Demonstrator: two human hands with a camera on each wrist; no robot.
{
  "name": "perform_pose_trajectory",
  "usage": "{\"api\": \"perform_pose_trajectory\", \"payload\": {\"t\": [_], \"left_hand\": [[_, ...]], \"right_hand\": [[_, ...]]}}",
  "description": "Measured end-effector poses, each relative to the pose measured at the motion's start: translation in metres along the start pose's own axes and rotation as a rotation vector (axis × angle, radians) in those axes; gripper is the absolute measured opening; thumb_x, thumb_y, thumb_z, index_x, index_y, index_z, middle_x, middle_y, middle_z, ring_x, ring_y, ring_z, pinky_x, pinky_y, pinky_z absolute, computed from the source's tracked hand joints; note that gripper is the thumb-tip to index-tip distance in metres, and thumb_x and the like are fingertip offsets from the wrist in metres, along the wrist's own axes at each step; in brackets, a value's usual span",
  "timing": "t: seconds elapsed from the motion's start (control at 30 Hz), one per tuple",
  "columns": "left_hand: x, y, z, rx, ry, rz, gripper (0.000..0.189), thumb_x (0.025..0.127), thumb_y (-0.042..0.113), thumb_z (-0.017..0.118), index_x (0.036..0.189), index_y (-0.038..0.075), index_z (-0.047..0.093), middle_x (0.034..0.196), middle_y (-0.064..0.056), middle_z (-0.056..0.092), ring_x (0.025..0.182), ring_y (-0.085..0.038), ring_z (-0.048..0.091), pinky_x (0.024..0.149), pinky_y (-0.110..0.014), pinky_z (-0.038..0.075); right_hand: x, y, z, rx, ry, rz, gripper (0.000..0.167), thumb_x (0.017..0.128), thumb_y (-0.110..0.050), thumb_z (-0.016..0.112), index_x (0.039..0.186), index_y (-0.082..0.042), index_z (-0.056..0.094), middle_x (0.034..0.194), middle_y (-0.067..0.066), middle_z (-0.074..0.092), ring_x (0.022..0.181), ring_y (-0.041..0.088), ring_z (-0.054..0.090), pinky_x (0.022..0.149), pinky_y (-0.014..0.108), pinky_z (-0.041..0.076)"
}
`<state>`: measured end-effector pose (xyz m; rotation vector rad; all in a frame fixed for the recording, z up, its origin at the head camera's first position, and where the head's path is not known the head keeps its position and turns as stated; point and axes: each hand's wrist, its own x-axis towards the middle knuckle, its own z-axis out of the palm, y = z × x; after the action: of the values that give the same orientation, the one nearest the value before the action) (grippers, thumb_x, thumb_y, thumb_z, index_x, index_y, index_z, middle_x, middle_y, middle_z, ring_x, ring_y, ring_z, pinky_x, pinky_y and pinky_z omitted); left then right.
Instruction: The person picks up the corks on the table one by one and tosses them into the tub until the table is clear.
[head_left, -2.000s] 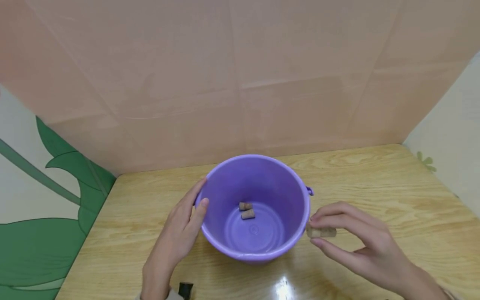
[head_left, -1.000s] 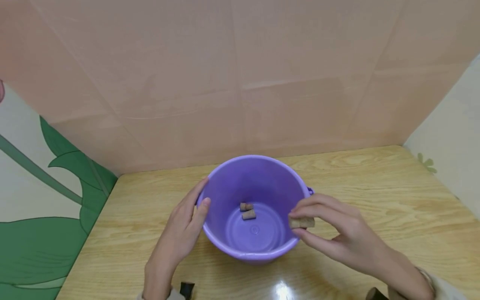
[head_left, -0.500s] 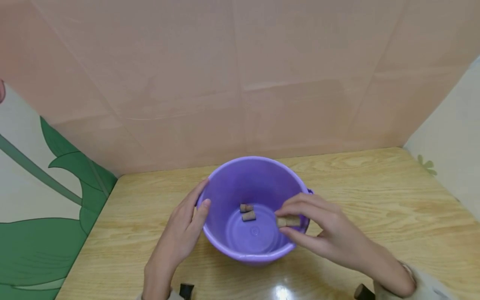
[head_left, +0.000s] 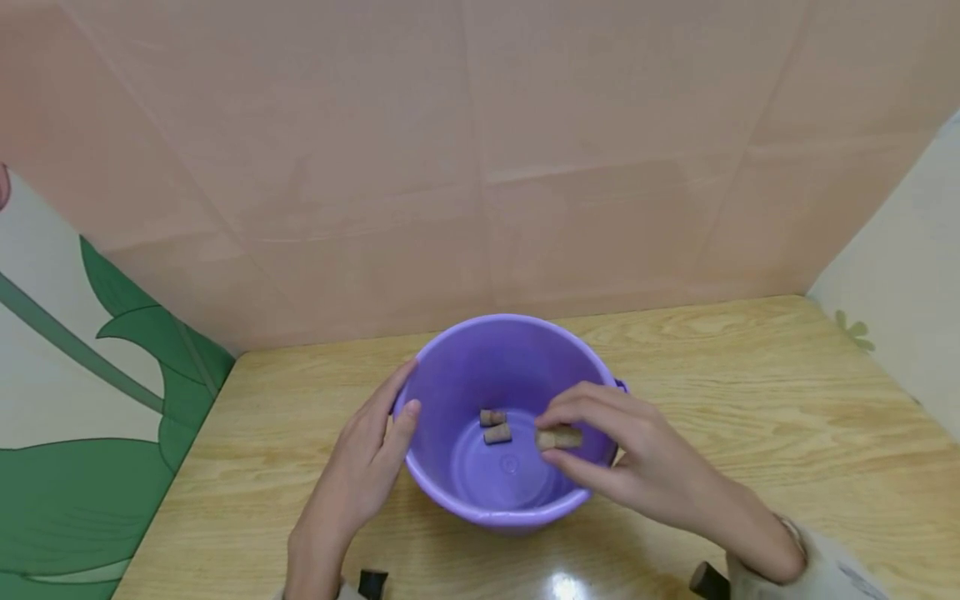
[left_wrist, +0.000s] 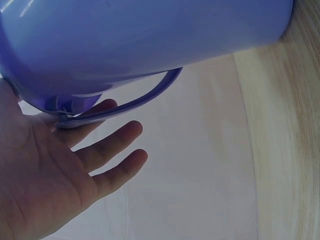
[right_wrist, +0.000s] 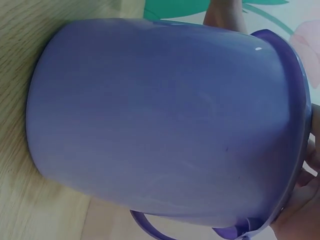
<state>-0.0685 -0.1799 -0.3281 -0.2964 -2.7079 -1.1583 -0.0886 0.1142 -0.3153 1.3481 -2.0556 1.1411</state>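
Note:
A purple bucket (head_left: 512, 517) stands upright on the wooden table, its mouth facing up. My left hand (head_left: 358, 462) holds its left rim, thumb over the inside and fingers along the outside. In the left wrist view those fingers (left_wrist: 112, 150) spread out beside the bucket's handle (left_wrist: 135, 103). My right hand (head_left: 633, 450) reaches over the right rim and pinches a cork (head_left: 561, 438) between thumb and fingertips, above the bucket's floor. Two more corks (head_left: 497, 433) lie close together at the bottom of the bucket.
The wood-grain table (head_left: 750, 392) ends at a plain pinkish wall (head_left: 480, 208). Green leaves (head_left: 75, 500) are painted on the left side. A black object (head_left: 372, 582) sits by my left wrist, and a dark cylinder (head_left: 708, 581) by my right sleeve.
My right hand has carried the cork leftward, from outside the bucket over its right rim and into its mouth. The left hand and bucket have stayed nearly still.

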Motion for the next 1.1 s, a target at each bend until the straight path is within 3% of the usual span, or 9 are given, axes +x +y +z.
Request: {"api": "perform_pose_trajectory", "payload": {"t": [0.23, 0.47, 0.6, 0.8, 1.1], "left_hand": [[-0.001, -0.001, 0.001, 0.003, 0.003, -0.003, 0.051, 0.107, 0.041, 0.04, 0.155, 0.026, 0.035, 0.156, 0.0, 0.042, 0.142, -0.022, 0.043, 0.118, -0.048, 0.036], [-0.002, 0.001, -0.001, -0.003, -0.004, -0.012, 0.051, 0.107, 0.041, 0.04, 0.155, 0.027, 0.034, 0.156, 0.0, 0.042, 0.142, -0.023, 0.043, 0.118, -0.048, 0.036], [-0.002, 0.001, -0.001, -0.004, -0.003, -0.008, 0.051, 0.107, 0.041, 0.04, 0.155, 0.024, 0.035, 0.156, 0.001, 0.042, 0.142, -0.022, 0.043, 0.118, -0.048, 0.036], [0.0, -0.001, 0.0, 0.002, 0.0, -0.006, 0.05, 0.107, 0.041, 0.039, 0.155, 0.028, 0.034, 0.157, 0.0, 0.042, 0.142, -0.024, 0.043, 0.118, -0.049, 0.036], [0.001, -0.002, 0.002, 0.0, 0.0, 0.006, 0.051, 0.107, 0.041, 0.039, 0.155, 0.023, 0.035, 0.156, -0.003, 0.042, 0.142, -0.026, 0.044, 0.117, -0.05, 0.037]], "right_hand": [[0.002, 0.0, 0.001, -0.023, -0.044, 0.022, 0.025, 0.085, -0.016, 0.078, 0.109, -0.016, 0.071, 0.101, -0.009, 0.069, 0.094, 0.004, 0.061, 0.088, 0.013, 0.048], [0.004, -0.004, -0.002, -0.116, -0.154, 0.135, 0.03, 0.084, -0.02, 0.079, 0.111, -0.029, 0.069, 0.096, -0.026, 0.063, 0.085, -0.007, 0.054, 0.079, 0.018, 0.044], [0.004, -0.005, -0.002, -0.146, -0.174, 0.168, 0.03, 0.084, -0.022, 0.079, 0.11, -0.032, 0.069, 0.099, -0.03, 0.064, 0.086, -0.01, 0.054, 0.082, 0.02, 0.043], [0.004, -0.008, -0.001, -0.173, -0.164, 0.19, 0.027, 0.085, -0.022, 0.077, 0.109, -0.033, 0.069, 0.098, -0.029, 0.065, 0.087, -0.008, 0.055, 0.085, 0.025, 0.042], [0.005, -0.014, 0.002, -0.205, -0.165, 0.314, 0.022, 0.087, -0.025, 0.075, 0.105, -0.037, 0.068, 0.095, -0.033, 0.065, 0.088, -0.007, 0.056, 0.088, 0.031, 0.04]]}}
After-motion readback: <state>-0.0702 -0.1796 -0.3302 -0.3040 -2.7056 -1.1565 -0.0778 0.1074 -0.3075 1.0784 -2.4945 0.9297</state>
